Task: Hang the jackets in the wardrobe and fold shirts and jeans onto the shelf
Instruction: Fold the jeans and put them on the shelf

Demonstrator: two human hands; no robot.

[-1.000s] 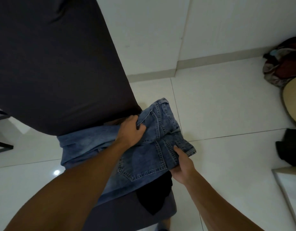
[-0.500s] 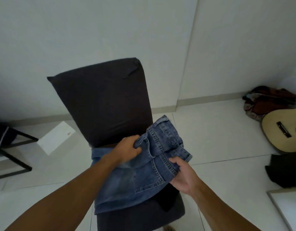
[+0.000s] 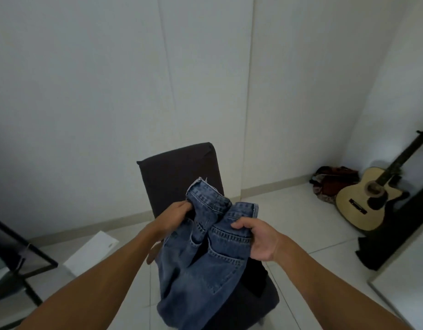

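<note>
You hold the faded blue denim jeans in the air above the dark fabric-covered chair, the waistband bunched up between your hands and the legs hanging toward the seat. Your left hand has its fingers curled into the waistband at the left side; your right hand pinches the denim near the back pocket, thumb on top. Both grips sit close together, so the heavy legs could swing and twist the fold out of line, or drag over the black garment lying on the seat and pull it off. Neither wardrobe nor shelf is in sight, so the carry will probably be a turn away. An acoustic guitar leans near the right wall; I judge it well clear.
</note>
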